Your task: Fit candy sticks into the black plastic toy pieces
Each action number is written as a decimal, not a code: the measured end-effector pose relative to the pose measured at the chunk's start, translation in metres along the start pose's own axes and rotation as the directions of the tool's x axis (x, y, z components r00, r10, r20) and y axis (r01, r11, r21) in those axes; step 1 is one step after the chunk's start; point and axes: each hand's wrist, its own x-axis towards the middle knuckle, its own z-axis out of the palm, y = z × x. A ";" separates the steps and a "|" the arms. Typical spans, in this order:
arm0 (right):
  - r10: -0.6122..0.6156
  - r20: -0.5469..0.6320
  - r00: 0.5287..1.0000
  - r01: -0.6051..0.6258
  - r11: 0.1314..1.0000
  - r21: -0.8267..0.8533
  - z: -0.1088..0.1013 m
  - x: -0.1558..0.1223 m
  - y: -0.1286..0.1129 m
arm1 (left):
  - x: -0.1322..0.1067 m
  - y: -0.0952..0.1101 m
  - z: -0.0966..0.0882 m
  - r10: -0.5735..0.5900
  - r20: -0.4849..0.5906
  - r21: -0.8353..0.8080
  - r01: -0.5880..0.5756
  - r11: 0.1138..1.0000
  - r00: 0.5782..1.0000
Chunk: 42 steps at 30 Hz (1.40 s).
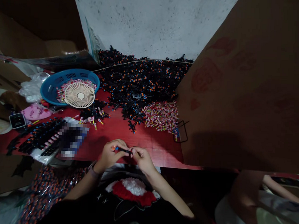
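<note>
My left hand [110, 154] and my right hand [141, 157] meet over the near edge of the red table [118, 133]. Between their pinched fingers lies a thin black stick-like piece [123, 150] with a coloured tip at its left end. Both hands are closed on it. Just beyond them lies a heap of small pink and coloured pieces [161, 116] and a big pile of black pieces with orange and blue tips [141, 81].
A blue basket [50, 86] with coloured pieces and a small beige fan [79, 95] sit at the left. Rows of black pieces [38, 136] lie on plastic nearby. A large cardboard sheet [248, 90] stands at the right. Another person's arm [280, 189] shows at the lower right.
</note>
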 end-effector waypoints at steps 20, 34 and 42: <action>0.072 -0.585 0.808 -0.404 0.791 -0.460 -0.158 0.094 0.077 | 0.113 -0.067 -0.018 -0.409 0.189 0.969 -0.102 0.226 0.893; -0.267 -0.519 0.812 -0.001 0.889 -0.459 -0.092 0.022 0.114 | 0.040 -0.112 -0.010 -0.513 0.050 0.838 0.243 0.488 0.857; -0.121 -0.230 0.966 0.080 0.980 -0.181 -0.030 0.021 0.078 | 0.012 -0.105 -0.022 -0.495 -0.049 0.491 0.453 0.744 0.867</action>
